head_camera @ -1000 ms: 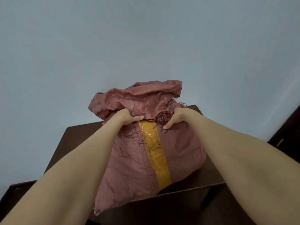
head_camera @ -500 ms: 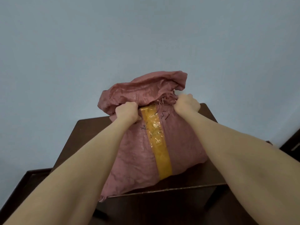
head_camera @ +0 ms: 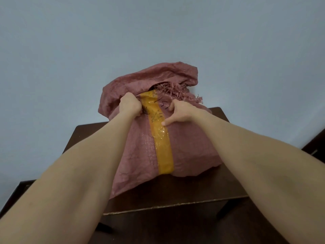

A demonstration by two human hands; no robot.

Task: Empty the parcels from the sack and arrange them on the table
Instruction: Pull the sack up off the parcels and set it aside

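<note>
A pink woven sack [head_camera: 140,147] with a yellow tape strip [head_camera: 162,147] down its front stands on the dark brown table [head_camera: 184,194]. Its frayed mouth [head_camera: 175,92] gapes a little at the top, and no parcels show inside. My left hand [head_camera: 130,104] grips a fistful of sack fabric just left of the tape, near the top. My right hand [head_camera: 179,111] rests on the sack's front to the right of the tape. Its fingers are bent against the fabric and its thumb stretches out to the tape's edge.
A plain pale blue wall stands behind the table. Bare table top shows in front of the sack, up to the near edge [head_camera: 175,206]. Dark furniture [head_camera: 314,143] edges in at the far right, and a lower dark surface [head_camera: 17,187] lies at the left.
My right hand has let go of the frayed rim and dropped lower onto the sack's front. The mouth has opened slightly. My left hand keeps its grip.
</note>
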